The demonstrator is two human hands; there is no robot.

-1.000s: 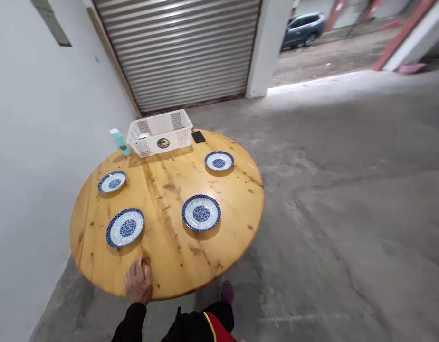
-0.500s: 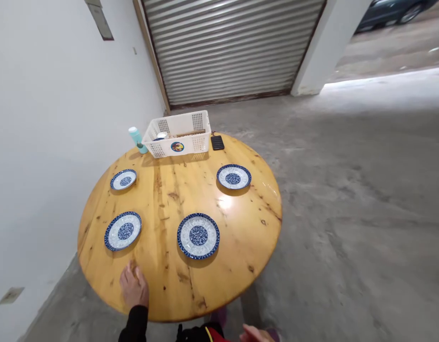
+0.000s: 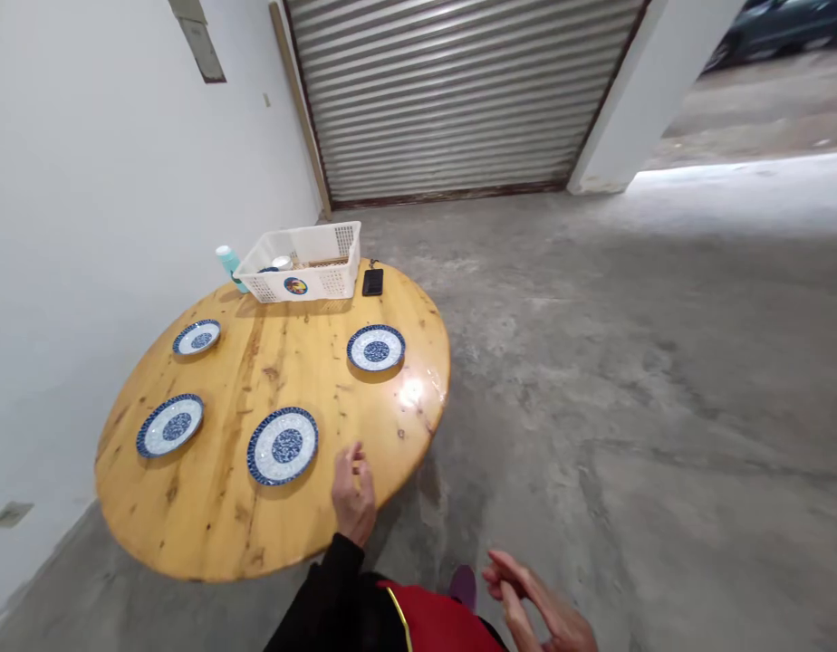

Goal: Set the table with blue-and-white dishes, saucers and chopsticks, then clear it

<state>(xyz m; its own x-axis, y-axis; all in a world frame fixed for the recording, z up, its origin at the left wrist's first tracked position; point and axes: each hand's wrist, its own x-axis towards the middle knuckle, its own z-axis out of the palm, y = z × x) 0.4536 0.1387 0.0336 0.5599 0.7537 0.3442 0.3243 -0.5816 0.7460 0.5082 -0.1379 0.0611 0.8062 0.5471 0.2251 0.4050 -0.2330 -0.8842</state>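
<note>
My left hand [image 3: 354, 496] is over the table's near right edge, its fingers loosely bent and apart with nothing in them. Just left of it lies a blue-and-white plate [image 3: 283, 445], apart from the fingers. Lower right, over the floor and off the table, my right hand [image 3: 537, 605] is empty, thumb and fingers curved with a gap between them. More plates of the same pattern lie on the wood: one plate [image 3: 170, 426] at the near left, one plate [image 3: 197, 338] at the far left and one plate [image 3: 376, 348] at the right.
The round wooden table [image 3: 221, 380] stands near a white wall. At its back are a white plastic basket [image 3: 300, 263] with items inside, a light-blue bottle [image 3: 231, 267] and a black phone-like object [image 3: 373, 282]. A metal shutter [image 3: 459, 100] closes off the room behind.
The view has shifted rightward, so the table appears further left. My left hand has moved from below the near left plate to the right of the near middle plate. My right hand shows more fully.
</note>
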